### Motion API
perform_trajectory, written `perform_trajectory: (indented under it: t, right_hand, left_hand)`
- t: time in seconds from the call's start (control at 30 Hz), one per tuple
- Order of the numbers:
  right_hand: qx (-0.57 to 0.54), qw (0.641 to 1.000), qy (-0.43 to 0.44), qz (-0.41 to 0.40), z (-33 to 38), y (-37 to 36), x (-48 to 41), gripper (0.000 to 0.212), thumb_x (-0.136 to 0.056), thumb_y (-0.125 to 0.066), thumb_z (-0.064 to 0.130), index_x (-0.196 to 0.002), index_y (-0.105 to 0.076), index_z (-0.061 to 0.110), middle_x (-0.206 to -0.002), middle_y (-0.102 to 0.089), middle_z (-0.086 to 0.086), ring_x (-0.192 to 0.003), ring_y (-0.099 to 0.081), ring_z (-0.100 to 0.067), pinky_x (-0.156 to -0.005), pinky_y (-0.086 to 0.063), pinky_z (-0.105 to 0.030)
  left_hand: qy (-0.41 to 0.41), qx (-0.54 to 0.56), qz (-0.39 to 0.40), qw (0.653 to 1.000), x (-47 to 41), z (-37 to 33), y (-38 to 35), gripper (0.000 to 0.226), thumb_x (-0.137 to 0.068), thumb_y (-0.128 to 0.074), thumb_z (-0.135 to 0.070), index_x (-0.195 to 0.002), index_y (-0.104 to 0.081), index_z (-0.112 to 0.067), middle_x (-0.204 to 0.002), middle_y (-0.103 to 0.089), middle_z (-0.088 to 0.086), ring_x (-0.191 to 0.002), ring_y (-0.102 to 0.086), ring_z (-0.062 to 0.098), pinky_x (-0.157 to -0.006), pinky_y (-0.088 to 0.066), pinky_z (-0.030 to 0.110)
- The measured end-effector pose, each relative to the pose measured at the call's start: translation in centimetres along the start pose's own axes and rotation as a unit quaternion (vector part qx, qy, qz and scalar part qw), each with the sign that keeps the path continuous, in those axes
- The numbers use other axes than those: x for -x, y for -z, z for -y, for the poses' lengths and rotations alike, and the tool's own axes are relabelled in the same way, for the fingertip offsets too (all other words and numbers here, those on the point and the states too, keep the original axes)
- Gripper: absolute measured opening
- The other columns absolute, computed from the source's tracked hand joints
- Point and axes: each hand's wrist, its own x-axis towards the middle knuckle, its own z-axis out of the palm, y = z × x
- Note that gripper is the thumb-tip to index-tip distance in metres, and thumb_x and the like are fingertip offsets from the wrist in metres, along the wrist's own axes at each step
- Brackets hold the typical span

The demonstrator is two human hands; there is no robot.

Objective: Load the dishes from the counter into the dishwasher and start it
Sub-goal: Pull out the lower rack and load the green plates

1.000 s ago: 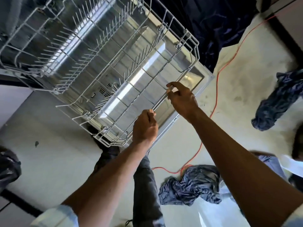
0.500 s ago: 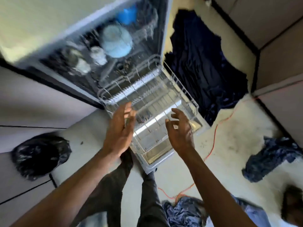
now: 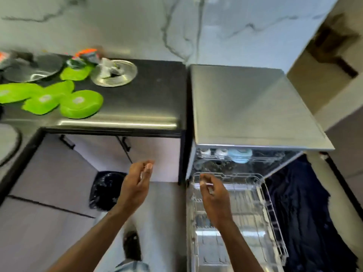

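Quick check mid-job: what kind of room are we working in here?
Most likely a home kitchen: an open dishwasher with its lower rack pulled out, beside a dark counter holding green plates.

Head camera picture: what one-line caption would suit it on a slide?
Both empty hands, left and right, hover by the pulled-out lower dishwasher rack, green plates waiting on the dark counter.

Home kitchen. Marble-veined wall point(image 3: 176, 26) behind dark counter point(image 3: 137, 107); green plates point(image 3: 80, 104) and steel plate point(image 3: 115, 75) on counter. Steel-topped dishwasher point(image 3: 245, 107) beside counter, door open, wire lower rack point(image 3: 265, 213) pulled out, cups in upper rack point(image 3: 239, 156). Pale cabinet doors point(image 3: 98, 154) under counter.
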Motion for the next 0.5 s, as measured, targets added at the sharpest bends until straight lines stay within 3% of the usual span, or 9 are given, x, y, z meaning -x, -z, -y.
perform_trajectory:
  t: [0.07,0.2,0.33,0.5]
  right_hand:
    - [0.009,0.999,0.01,0.03,2.5,-3.6,-1.6,0.023,-0.097,-0.063,0.009,-0.109,-0.068,0.028,-0.105,-0.072,0.002,-0.09,-0.065,0.007,-0.077,-0.048,-0.007]
    - [0.025,0.997,0.038,0.069,6.8,-10.7,-5.1,0.025,-0.097,-0.064,0.009,-0.109,-0.068,0.03,-0.106,-0.072,0.001,-0.088,-0.066,0.004,-0.073,-0.046,-0.004]
    - [0.029,0.992,0.046,0.112,10.3,-17.4,-8.0,0.02,-0.099,-0.062,0.017,-0.115,-0.069,0.029,-0.114,-0.071,0.003,-0.095,-0.068,-0.01,-0.073,-0.049,-0.008]
    - [0.057,0.985,0.055,0.156,13.8,-23.4,-10.5,0.016,-0.098,-0.065,0.02,-0.109,-0.069,0.031,-0.11,-0.071,0.005,-0.095,-0.067,-0.005,-0.072,-0.046,-0.005]
  left_hand:
    - [-0.003,-0.008,-0.025,1.0,-1.5,1.3,3.7,0.048,-0.096,-0.038,-0.068,-0.122,-0.063,-0.036,-0.116,-0.063,-0.008,-0.105,-0.062,0.003,-0.094,-0.049,0.024]
    - [-0.025,-0.037,-0.055,0.997,-5.3,3.4,10.4,0.038,-0.098,-0.04,-0.06,-0.121,-0.06,-0.036,-0.117,-0.061,-0.01,-0.106,-0.059,-0.004,-0.086,-0.041,0.005]
    - [-0.028,-0.079,-0.073,0.994,-9.1,6.7,16.2,0.045,-0.098,-0.042,-0.061,-0.124,-0.062,-0.031,-0.125,-0.057,-0.015,-0.112,-0.053,-0.009,-0.09,-0.044,0.014]
    - [-0.053,-0.125,-0.081,0.987,-12.9,9.6,20.0,0.043,-0.096,-0.052,-0.057,-0.129,-0.06,-0.029,-0.131,-0.053,-0.015,-0.123,-0.053,0.001,-0.098,-0.046,0.024]
